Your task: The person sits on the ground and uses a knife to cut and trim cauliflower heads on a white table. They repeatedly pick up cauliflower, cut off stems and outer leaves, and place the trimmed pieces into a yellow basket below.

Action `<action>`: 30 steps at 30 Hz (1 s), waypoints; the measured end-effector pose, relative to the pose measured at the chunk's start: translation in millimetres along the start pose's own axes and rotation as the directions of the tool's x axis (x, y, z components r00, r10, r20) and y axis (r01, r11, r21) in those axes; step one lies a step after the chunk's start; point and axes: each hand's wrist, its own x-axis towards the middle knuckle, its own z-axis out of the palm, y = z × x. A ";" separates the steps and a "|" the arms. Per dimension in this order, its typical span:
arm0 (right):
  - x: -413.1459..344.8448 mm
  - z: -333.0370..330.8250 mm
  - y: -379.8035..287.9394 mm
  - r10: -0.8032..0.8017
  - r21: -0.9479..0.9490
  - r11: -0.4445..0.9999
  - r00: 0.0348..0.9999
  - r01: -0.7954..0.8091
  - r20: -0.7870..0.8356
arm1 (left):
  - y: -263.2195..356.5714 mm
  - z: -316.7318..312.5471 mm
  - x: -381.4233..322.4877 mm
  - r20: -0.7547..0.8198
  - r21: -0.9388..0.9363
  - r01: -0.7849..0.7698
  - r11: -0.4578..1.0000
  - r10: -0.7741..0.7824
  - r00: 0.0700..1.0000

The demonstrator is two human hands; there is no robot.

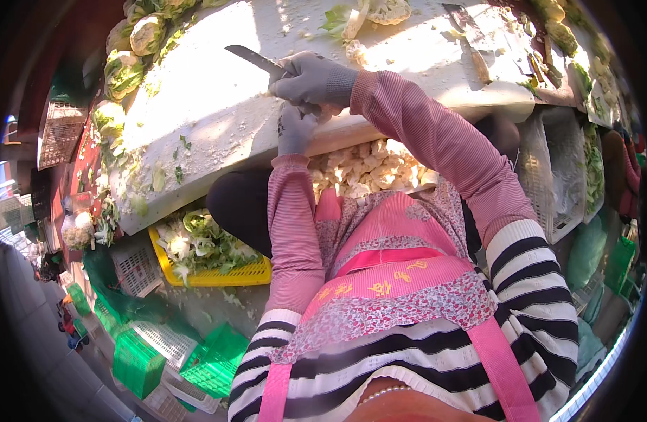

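My right hand (313, 79), in a grey glove, is closed on a knife (255, 60) whose blade points up and left over the white table (197, 111). Just below it, my left hand (294, 129), also gloved, sits at the table's near edge, its fingers partly hidden by the right hand; what it holds cannot be made out. Cut cauliflower florets (371, 166) fill a container under the table edge, in front of my apron. Beyond my hands lie a cauliflower head (389, 10) and a leafy stalk piece (353, 22).
Whole cauliflowers (147, 36) line the table's left side. A cleaver with a wooden handle (480, 66) lies at the right. Below left stands a yellow basket (223, 277) of leaf trimmings, with green crates (139, 361) behind it. White crates (563, 221) stand at the right.
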 end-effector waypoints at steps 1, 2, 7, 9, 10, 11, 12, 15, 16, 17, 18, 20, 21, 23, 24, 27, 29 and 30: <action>-7.3 5.9 -6.8 -0.104 0.098 0.991 0.981 0.089 0.163 | -0.9 0.4 -0.7 0.049 -0.012 -0.030 0.999 0.031 0.998; -12.6 2.8 -7.1 -0.026 0.044 0.999 0.997 0.023 0.075 | -2.1 2.8 -2.3 0.017 -0.151 0.000 0.989 0.002 1.000; -43.4 -67.0 12.4 -0.086 -0.853 0.482 0.959 -0.198 -0.271 | -17.4 10.3 4.3 -0.156 -0.125 -0.077 0.989 0.057 0.986; -62.6 -75.7 38.5 -0.045 -0.912 0.381 0.982 -0.152 -0.182 | -23.0 10.1 7.6 -0.067 -0.239 0.023 0.971 -0.040 0.997; -65.3 -77.3 47.9 -0.040 -0.931 0.347 0.990 -0.112 -0.134 | -24.7 9.0 9.2 -0.059 -0.161 0.011 0.987 -0.020 0.998; -66.7 -77.8 54.7 0.014 -0.944 0.313 0.994 -0.107 -0.108 | -25.8 7.3 9.3 -0.023 -0.111 0.028 0.993 -0.031 0.999; -66.8 -76.2 59.4 0.023 -0.960 0.261 0.995 -0.097 -0.095 | -26.1 5.6 9.4 0.016 -0.097 0.045 0.994 -0.044 0.999; -55.7 -70.6 59.5 0.068 -0.988 0.121 0.994 -0.095 -0.087 | -24.4 2.9 6.9 0.024 -0.006 0.022 1.000 -0.022 0.999; -49.3 -69.6 56.6 0.160 -0.987 0.102 0.981 -0.123 -0.106 | -23.5 2.8 6.1 0.000 0.032 0.000 0.999 0.000 1.000; -46.2 -66.2 55.4 0.187 -0.984 0.091 0.973 -0.156 -0.137 | -22.6 3.9 5.2 -0.016 0.033 -0.010 0.999 0.010 1.000; -44.2 -64.7 53.1 0.194 -0.979 0.091 0.967 -0.185 -0.164 | -21.5 5.2 6.8 -0.029 0.033 -0.027 0.999 0.028 0.999; -45.4 -57.5 50.8 0.238 -0.934 0.191 0.938 -0.301 -0.253 | -20.1 8.3 9.2 -0.034 -0.018 -0.028 0.999 0.028 0.999; -50.6 -51.1 51.2 0.251 -0.932 0.171 0.929 -0.319 -0.272 | -19.8 9.5 10.2 -0.057 -0.040 -0.052 0.998 0.049 0.997; -60.4 -34.4 51.6 0.235 -0.903 0.164 0.905 -0.397 -0.355 | -19.9 10.7 10.4 -0.118 -0.070 -0.116 0.991 0.107 0.987; -61.7 -27.6 49.4 0.221 -0.905 0.150 0.906 -0.398 -0.362 | -20.0 10.3 8.9 -0.135 -0.106 -0.138 0.985 0.124 0.983; -59.7 -17.8 41.1 0.236 -0.902 0.099 0.890 -0.421 -0.390 | -20.1 8.5 6.6 -0.145 0.026 -0.126 0.992 0.128 0.981; -51.8 -21.0 38.6 0.251 -0.926 0.038 0.901 -0.376 -0.355 | -19.3 8.1 7.1 -0.125 0.074 -0.056 0.996 0.065 0.990; -48.2 -25.7 39.5 0.212 -0.951 0.001 0.929 -0.311 -0.303 | -18.9 8.3 8.4 -0.130 0.080 -0.025 0.997 0.035 0.991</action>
